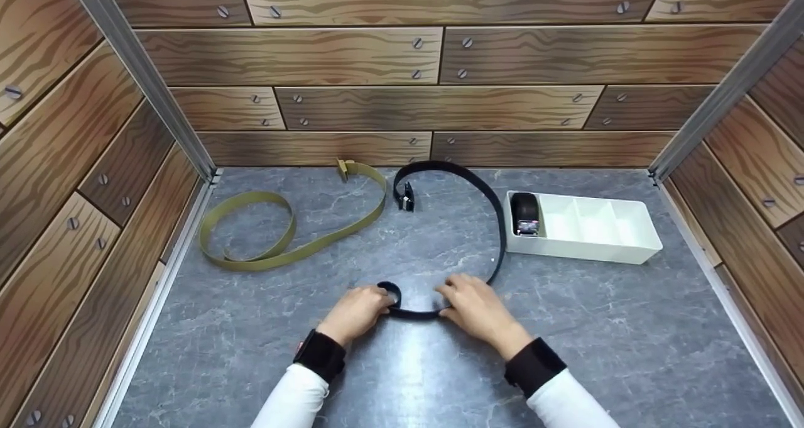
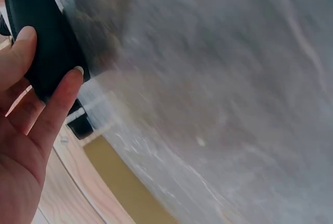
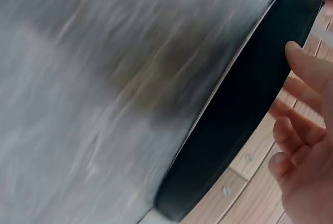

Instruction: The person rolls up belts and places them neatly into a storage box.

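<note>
A black belt (image 1: 417, 315) stands on edge on the grey tabletop, curving back from my hands to its buckle (image 1: 407, 200). Its near end is rolled into a small coil (image 1: 397, 288), which my left hand (image 1: 358, 312) pinches between thumb and fingers. In the left wrist view the thumb and a fingertip press on the dark strap (image 2: 44, 47). Just right of the coil, my right hand (image 1: 480, 308) holds the strap loosely. The right wrist view has its thumb against the strap (image 3: 234, 109), with the other fingers curled beside it.
An olive belt (image 1: 245, 264) lies loosely looped at the left, its buckle (image 1: 343, 169) near the back wall. At the right stands a white divided box (image 1: 584, 252) with a rolled black belt (image 1: 524, 208) in its left compartment. Wood-patterned walls (image 1: 352, 57) enclose the tabletop.
</note>
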Action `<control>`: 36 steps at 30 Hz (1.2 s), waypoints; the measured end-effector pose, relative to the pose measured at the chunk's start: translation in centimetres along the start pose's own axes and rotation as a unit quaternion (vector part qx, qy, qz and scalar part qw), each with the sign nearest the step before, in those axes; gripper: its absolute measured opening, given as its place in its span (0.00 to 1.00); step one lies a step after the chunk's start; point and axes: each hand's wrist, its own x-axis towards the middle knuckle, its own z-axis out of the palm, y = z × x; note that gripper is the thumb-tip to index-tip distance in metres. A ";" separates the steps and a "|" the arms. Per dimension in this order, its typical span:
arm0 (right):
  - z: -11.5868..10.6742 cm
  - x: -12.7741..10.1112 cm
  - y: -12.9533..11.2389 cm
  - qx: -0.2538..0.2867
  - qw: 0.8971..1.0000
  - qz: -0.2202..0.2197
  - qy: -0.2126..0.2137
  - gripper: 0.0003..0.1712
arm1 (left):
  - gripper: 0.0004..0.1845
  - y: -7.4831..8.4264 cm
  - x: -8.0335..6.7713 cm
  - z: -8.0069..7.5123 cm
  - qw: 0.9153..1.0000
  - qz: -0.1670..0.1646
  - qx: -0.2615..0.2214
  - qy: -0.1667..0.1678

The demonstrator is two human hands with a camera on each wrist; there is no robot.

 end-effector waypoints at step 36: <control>2.6 3.1 -2.9 0.102 0.992 -0.067 -0.015 0.04 | 0.02 0.9 0.4 0.3 0.999 0.008 -0.022 -0.026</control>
